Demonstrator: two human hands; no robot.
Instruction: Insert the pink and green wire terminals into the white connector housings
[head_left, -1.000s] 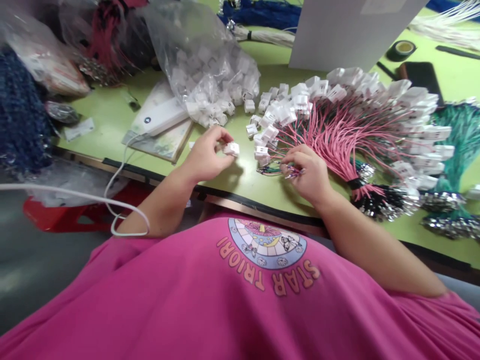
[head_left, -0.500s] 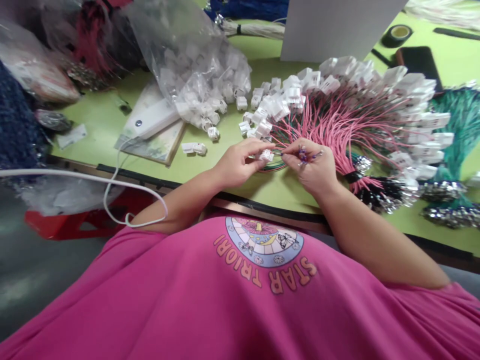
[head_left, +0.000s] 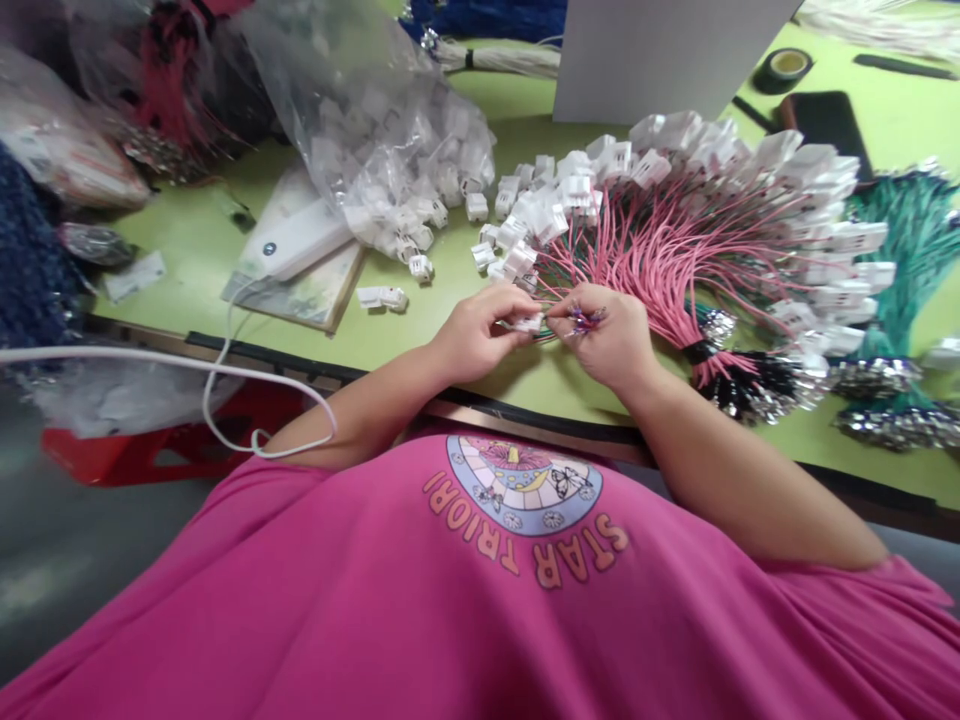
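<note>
My left hand (head_left: 484, 332) pinches a small white plastic connector housing (head_left: 529, 323) between thumb and fingers. Close against it, my right hand (head_left: 606, 330) is closed on several thin wires, whose crimped metal ends (head_left: 585, 320) stick out over the fingers. The fingertips of both hands nearly meet at the housing; whether a wire end sits inside it I cannot tell. Just beyond the hands fans a large bundle of pink wires (head_left: 652, 245), with white connector housings (head_left: 780, 165) on its far ends and a black tie round the near end.
A clear plastic bag of loose white housings (head_left: 412, 150) lies open at the left. Two loose housings (head_left: 382, 298) rest before it. Green wire bundles (head_left: 911, 270) lie at the right. A phone (head_left: 829, 130), a tape roll (head_left: 784, 70) and a white cable (head_left: 217, 385) are also around.
My two hands have drawn closer together. The housing in my left hand has turned and dropped slightly, and my right hand has come left towards it. The whole view has shifted a little.
</note>
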